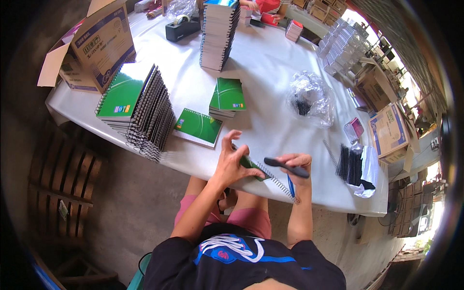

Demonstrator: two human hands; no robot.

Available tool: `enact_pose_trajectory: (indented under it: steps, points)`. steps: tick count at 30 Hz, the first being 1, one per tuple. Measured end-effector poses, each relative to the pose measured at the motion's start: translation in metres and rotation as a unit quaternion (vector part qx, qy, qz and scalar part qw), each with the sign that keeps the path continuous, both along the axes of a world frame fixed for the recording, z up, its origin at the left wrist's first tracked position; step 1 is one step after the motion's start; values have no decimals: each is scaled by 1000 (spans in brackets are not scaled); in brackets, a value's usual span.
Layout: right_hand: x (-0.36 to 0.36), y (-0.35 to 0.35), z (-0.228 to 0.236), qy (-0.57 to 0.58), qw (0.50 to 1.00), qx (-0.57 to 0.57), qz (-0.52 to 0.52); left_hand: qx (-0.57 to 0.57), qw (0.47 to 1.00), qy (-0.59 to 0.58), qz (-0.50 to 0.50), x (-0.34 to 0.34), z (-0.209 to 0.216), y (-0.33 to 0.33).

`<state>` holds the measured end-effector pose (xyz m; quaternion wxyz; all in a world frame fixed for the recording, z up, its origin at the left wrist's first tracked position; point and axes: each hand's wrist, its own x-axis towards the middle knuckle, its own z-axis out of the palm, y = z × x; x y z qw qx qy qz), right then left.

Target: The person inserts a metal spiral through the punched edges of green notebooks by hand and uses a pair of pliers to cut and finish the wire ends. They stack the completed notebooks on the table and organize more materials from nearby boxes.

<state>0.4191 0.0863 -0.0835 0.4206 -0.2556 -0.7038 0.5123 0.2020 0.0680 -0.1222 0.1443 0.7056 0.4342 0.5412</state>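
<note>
At the near edge of the table, my left hand (234, 162) is closed on a green notebook (249, 163), its thumb and fingers along the cover. A dark wire coil (279, 183) runs from the notebook's edge toward my right wrist. My right hand (297, 166) grips a long black tool with a rounded end (285, 166), held over the coil. A thin blue strip (291, 186) shows under that hand; I cannot tell what it belongs to. Beyond my left hand lie a loose green notebook (197, 126) and a small pile of green notebooks (227, 95).
A tall stack of coil-bound notebooks (137, 104) stands left, another (218, 38) farther back. A cardboard box (99, 50) and tape dispenser (182, 29) sit far left. Right are a clear plastic bag (311, 99), black coils (349, 166) and a box (389, 133). Another person's hands (251, 6) show behind.
</note>
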Motion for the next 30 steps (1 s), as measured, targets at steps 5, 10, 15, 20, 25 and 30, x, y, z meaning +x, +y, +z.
enact_pose_trajectory:
  steps: [5,10,15,20,25,30]
  points:
    - [-6,3,-12,44,998,-11,-47,7,1000,-27,0,4,-11,7]
    - [-14,15,-17,-114,987,20,-111,-32,996,-84,-23,2,-19,15]
    - [-23,9,-1,9,999,-42,-14,-61,991,-109,-40,1,-31,18]
    - [-31,20,1,-117,993,4,5,-84,989,-111,-58,-1,-30,16]
    - [-35,14,-7,27,999,-41,-7,-67,989,-112,-66,-1,-32,17]
    - [-40,10,3,85,994,-71,-7,-71,989,-110,-68,0,-29,16]
